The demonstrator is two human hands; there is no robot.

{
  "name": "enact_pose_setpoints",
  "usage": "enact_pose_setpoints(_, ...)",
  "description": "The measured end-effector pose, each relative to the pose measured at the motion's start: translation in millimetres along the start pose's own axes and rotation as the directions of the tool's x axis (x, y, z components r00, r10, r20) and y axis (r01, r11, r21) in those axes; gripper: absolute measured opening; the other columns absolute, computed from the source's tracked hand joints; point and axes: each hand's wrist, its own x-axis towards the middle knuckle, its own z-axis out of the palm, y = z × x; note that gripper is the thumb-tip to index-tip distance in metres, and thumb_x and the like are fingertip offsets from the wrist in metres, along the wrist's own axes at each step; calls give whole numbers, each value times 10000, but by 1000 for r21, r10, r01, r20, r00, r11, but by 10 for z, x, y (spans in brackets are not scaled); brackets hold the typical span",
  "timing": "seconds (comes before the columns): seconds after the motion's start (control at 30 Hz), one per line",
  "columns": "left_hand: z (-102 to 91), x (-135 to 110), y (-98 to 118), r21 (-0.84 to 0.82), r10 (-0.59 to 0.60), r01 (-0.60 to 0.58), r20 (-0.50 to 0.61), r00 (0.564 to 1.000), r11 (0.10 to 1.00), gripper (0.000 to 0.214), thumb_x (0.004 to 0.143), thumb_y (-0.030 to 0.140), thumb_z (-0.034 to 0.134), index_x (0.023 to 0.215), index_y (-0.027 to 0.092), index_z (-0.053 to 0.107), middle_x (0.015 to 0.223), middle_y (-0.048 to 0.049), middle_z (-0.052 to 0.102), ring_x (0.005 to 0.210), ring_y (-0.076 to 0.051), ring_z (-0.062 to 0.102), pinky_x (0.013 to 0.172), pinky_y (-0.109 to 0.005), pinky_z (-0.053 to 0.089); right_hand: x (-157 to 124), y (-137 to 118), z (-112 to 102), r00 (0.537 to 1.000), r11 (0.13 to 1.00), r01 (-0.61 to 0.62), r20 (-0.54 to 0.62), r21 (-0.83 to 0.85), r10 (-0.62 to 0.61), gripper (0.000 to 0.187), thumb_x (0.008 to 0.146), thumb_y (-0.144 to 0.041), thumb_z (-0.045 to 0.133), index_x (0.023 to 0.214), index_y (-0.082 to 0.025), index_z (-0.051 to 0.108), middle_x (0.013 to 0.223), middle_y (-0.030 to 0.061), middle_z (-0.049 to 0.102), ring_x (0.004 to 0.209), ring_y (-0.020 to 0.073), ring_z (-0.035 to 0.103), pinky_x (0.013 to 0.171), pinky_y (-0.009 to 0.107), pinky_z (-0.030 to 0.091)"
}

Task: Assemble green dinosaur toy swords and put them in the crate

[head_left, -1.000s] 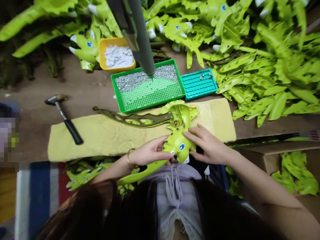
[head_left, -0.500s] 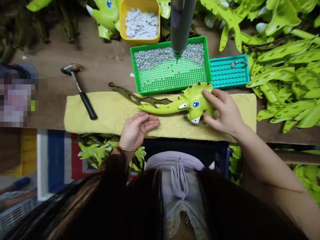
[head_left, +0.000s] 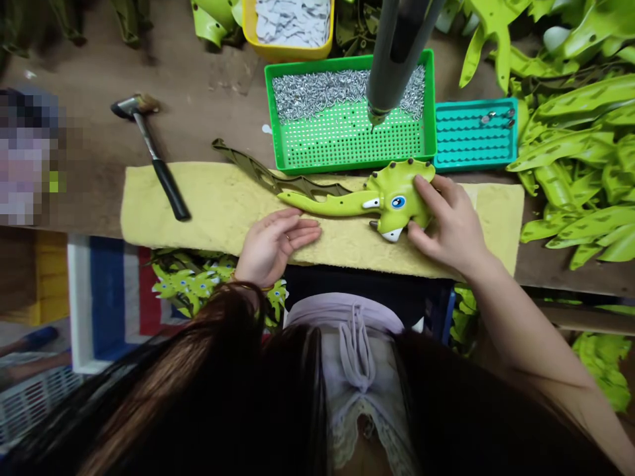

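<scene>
A lime green dinosaur toy [head_left: 391, 198] with a blue eye and a long pointed tail lies on the yellow foam pad [head_left: 208, 205]. My right hand [head_left: 449, 225] grips its head from the right side. My left hand [head_left: 275, 241] rests palm up on the pad below the tail, fingers loosely curled, nothing in it. A dark olive flat toy part [head_left: 268, 175] lies behind the tail. A grey screwdriver tool [head_left: 397, 53] hangs above the green tray.
A green tray [head_left: 280, 125] holds many small screws. A teal tray [head_left: 473, 142] stands to its right, a yellow bin [head_left: 292, 49] of white pieces behind. A hammer [head_left: 153, 155] lies at left. Green toy shells [head_left: 580, 152] are piled at right, more below the table.
One second ago both hands held the toy near my body. The toy now lies flat on the pad under my right hand, and my left hand has let go.
</scene>
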Motion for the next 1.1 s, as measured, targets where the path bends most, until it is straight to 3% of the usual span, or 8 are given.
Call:
enact_pose_setpoints(0.33,370,151,75,-106,67,-65,13,998,992,95,783,182,715,803,141,631,802,-14,729,695,-128,699,707,-278,635,-10,77,-70,984,941,-174,21,291,176,674,806,-535,587,1394,-230,464,1365,139,499,1268,331,485,1061,548,422)
enact_pose_setpoints(0.57,117,69,133,207,313,-309,15,950,928,315,688,427,794,775,172,631,738,-26,708,672,-172,684,681,-350,636,100,-103,-150,700,285,-488,175,825,692,519,834,-692,490,655,-205,489,535,-37,439,446,81,396,414,230,319)
enact_pose_setpoints(0.63,-18,47,139,538,639,-529,-23,769,656,367,669,448,811,820,165,631,798,-67,711,757,-231,697,740,-436,625,129,-85,-167,674,206,-465,193,861,713,522,769,-691,584,632,-198,483,502,-58,401,424,60,349,403,216,265)
enact_pose_setpoints(0.73,-127,18,234,757,858,-617,448,251,-214,446,633,315,859,1020,201,668,1130,-123,703,1103,-328,647,987,-557,513,148,-8,-258,644,82,-527,335,846,688,535,713,-705,623,622,-197,481,468,-77,347,396,46,264,389,214,195)
enact_pose_setpoints(0.8,-96,4,350,527,577,-630,803,150,-570,411,750,191,756,1147,247,664,1252,-107,674,1195,-311,614,1054,-524,469,150,34,-361,674,181,-622,404,762,618,555,763,-732,546,617,-197,506,439,-65,356,384,62,275,386,228,219)
enact_pose_setpoints(0.9,67,-6,510,312,351,-684,932,86,-659,390,865,101,573,1234,210,635,1143,-92,731,1045,-232,698,935,-371,547,138,41,-545,861,669,-461,109,583,497,611,802,-769,455,749,-192,651,613,44,615,573,154,568,534,291,462)
enact_pose_setpoints(0.97,185,-8,567,331,351,-686,929,117,-647,320,903,169,550,1207,167,652,1054,-99,755,916,-218,727,810,-325,572,118,13,-634,965,891,-183,-99,416,244,542,782,-719,559,918,-218,713,936,96,729,902,229,675,798,375,544)
enact_pose_setpoints(1.1,248,3,605,392,312,-751,915,257,-532,343,933,357,551,1177,146,668,1030,-113,757,860,-226,730,735,-319,571,76,11,-617,989,908,62,-146,414,-1,292,824,-405,695,1077,-262,721,1078,60,751,994,208,704,882,353,560)
